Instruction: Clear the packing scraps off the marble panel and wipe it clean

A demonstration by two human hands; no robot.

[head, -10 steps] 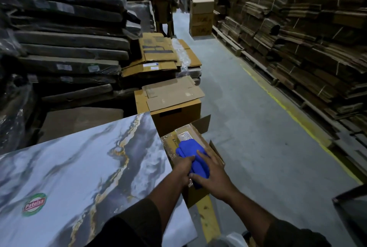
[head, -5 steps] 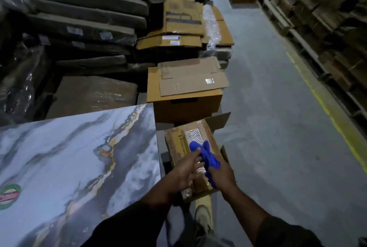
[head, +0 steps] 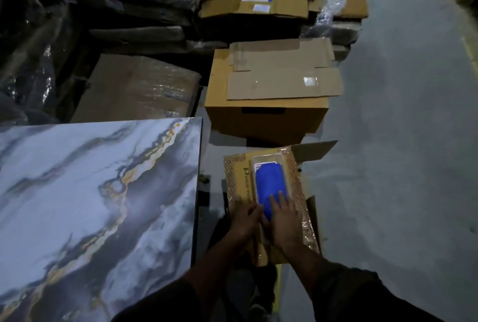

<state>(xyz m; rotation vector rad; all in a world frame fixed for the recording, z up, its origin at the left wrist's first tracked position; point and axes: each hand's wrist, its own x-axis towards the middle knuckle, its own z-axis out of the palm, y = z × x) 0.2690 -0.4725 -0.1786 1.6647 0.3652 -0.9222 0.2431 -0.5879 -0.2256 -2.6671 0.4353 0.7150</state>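
A grey, gold-veined marble panel (head: 98, 205) lay left of both hands; right hand (head: 284, 220) pressed flat on blue cloth (head: 270, 189), left hand's (head: 245, 220) grip unclear.

The marble panel (head: 98, 205) lies flat, grey-white with gold veins. The folded blue cloth (head: 270, 188) rests on a cardboard box (head: 238, 179) beside it.

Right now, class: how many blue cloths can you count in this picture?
1. The blue cloth lies flat on the open carton right of the marble panel, under the right hand; the left hand is beside it. Others may be hidden.
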